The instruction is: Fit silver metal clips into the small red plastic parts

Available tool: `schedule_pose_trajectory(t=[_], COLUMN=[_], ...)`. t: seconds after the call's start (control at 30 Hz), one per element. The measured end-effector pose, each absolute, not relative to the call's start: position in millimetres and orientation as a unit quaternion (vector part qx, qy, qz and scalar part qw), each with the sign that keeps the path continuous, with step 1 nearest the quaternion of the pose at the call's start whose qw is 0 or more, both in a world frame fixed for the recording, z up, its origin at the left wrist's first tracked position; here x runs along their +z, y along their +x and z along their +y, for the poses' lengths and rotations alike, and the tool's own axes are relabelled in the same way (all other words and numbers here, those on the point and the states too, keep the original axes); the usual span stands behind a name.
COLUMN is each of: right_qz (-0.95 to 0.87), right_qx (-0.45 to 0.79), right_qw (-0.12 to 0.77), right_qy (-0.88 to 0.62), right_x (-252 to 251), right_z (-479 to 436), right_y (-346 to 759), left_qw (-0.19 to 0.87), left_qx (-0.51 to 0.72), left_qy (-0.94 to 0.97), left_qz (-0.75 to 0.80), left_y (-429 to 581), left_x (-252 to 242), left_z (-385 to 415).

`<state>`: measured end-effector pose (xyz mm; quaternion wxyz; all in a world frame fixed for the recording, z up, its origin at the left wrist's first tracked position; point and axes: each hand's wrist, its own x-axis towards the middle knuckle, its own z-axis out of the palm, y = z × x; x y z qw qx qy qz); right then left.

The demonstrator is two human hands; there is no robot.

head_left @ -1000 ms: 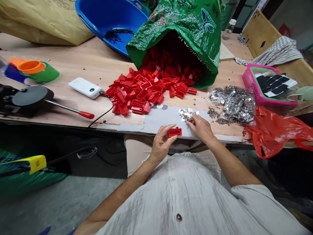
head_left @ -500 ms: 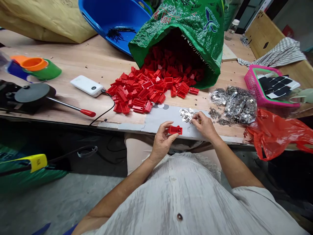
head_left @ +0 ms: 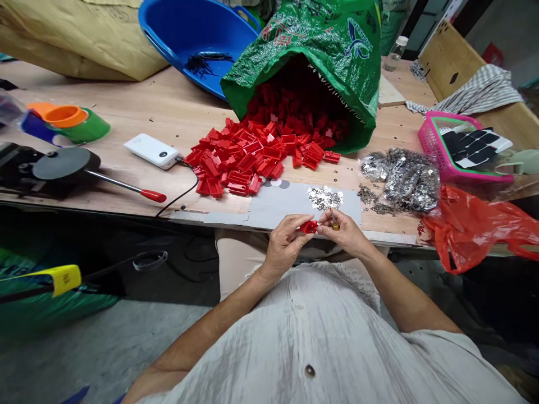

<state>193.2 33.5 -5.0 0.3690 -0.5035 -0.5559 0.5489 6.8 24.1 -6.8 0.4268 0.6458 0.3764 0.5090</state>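
My left hand (head_left: pixel 287 240) is closed around a small red plastic housing (head_left: pixel 309 226), held just above the table's front edge. My right hand (head_left: pixel 344 234) meets it from the right, thumb and forefinger pinched against the housing's end. A small yellow-handled tool (head_left: pixel 336 225) with a thin dark shaft lies in the right hand's fingers, pointing away from me. Whether a metal piece is also between those fingertips I cannot tell. Just beyond the hands, a pile of small shiny metal pieces (head_left: pixel 325 198) is spread on a grey sheet (head_left: pixel 269 209).
Red housings (head_left: pixel 252 154) spill from a green sack (head_left: pixel 337 67). Bagged metal parts (head_left: pixel 410 179), a pink basket (head_left: pixel 429 137) and a red plastic bag (head_left: pixel 467 224) are at right. A white power bank (head_left: pixel 151 151), a red-tipped lever (head_left: pixel 151 195) and a blue basin (head_left: pixel 193 33) are leftward.
My right hand has moved from the metal pile left and toward me, to the red housing. The left hand has turned the housing and covers more of it.
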Motion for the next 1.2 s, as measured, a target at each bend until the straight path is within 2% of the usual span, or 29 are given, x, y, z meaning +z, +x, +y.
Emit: schedule_pose_trajectory(t=[0.13, 0.47, 0.7, 0.9, 1.1, 1.2], right_qz=[-0.548, -0.502, -0.519, -0.534, -0.562, -0.616], right_qx=[0.553, 0.614, 0.595, 0.587, 0.562, 0.502], right_qw=[0.372, 0.374, 0.381, 0.378, 0.363, 0.336], right_qy=[-0.506, -0.481, -0.48, -0.478, -0.485, -0.505], right_x=[-7, 3, 5, 2, -8, -8], right_z=[32, 27, 25, 25, 27, 29], right_y=[191, 192, 192, 190, 189, 194], left_qw=[0.426, 0.656, 0.729, 0.706, 0.636, 0.582], left_qx=[0.506, 0.499, 0.494, 0.501, 0.495, 0.479], left_qy=[0.65, 0.394, 0.3, 0.345, 0.458, 0.534], left_qz=[0.374, 0.406, 0.366, 0.362, 0.374, 0.383], left_y=[7, 9, 9, 11, 11, 3], left_x=[-5, -14, -9, -13, -15, -19], left_z=[23, 26, 26, 24, 24, 32])
